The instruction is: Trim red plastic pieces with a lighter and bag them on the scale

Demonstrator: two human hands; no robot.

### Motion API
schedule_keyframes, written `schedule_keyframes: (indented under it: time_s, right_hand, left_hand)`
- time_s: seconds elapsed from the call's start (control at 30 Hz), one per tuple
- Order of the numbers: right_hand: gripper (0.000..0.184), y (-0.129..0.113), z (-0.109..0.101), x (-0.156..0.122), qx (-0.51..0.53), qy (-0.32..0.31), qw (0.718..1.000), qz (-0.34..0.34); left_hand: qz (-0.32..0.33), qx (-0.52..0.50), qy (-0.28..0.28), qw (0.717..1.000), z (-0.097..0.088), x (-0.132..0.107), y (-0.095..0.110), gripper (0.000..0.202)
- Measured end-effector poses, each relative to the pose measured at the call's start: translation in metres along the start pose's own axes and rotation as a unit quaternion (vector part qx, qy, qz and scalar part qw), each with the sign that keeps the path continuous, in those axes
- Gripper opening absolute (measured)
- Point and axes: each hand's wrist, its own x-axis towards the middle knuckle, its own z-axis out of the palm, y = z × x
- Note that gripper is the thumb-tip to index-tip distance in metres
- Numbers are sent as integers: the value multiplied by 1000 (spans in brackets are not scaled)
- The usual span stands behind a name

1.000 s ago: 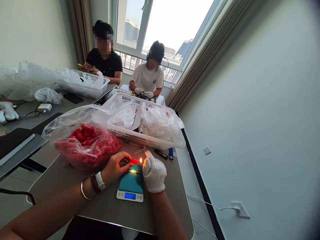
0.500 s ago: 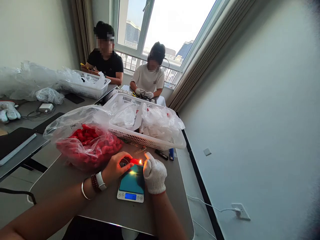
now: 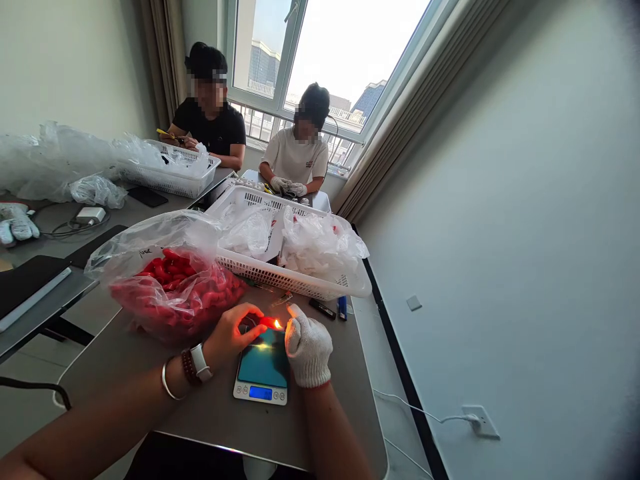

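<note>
My bare left hand (image 3: 231, 333) pinches a small red piece (image 3: 269, 323) just above a digital scale (image 3: 262, 369). A small flame (image 3: 277, 325) burns at the tip of that piece. My right hand (image 3: 308, 345), in a white knit glove, is closed round a lighter that is mostly hidden in the fist. Both hands hover over the far end of the scale. A clear plastic bag full of red pieces (image 3: 173, 283) lies just left of my left hand.
A white basket (image 3: 280, 277) holding plastic bags stands behind the scale. A black lighter (image 3: 322, 308) and a blue lighter (image 3: 342, 307) lie before it. Two people sit working at the far end by the window. Another basket (image 3: 167, 175) and a glove (image 3: 17, 225) lie left.
The flame has shifted slightly left, closer to the red piece. My hands have stayed nearly in place.
</note>
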Motion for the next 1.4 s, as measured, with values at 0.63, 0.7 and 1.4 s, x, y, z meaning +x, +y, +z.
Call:
schedule_keyframes:
  time_s: [0.63, 0.7, 1.4]
  right_hand:
    - [32, -4, 4, 1, 3, 26, 1000, -4]
    - [32, -4, 5, 0, 7, 24, 1000, -17]
    - [36, 0, 1, 5, 5, 20, 999, -35]
  left_hand:
    - [-168, -199, -16, 965, 1, 2, -1, 27]
    - [-189, -225, -3, 956, 2, 2, -1, 29]
    - [-203, -296, -5, 933, 4, 3, -12, 39]
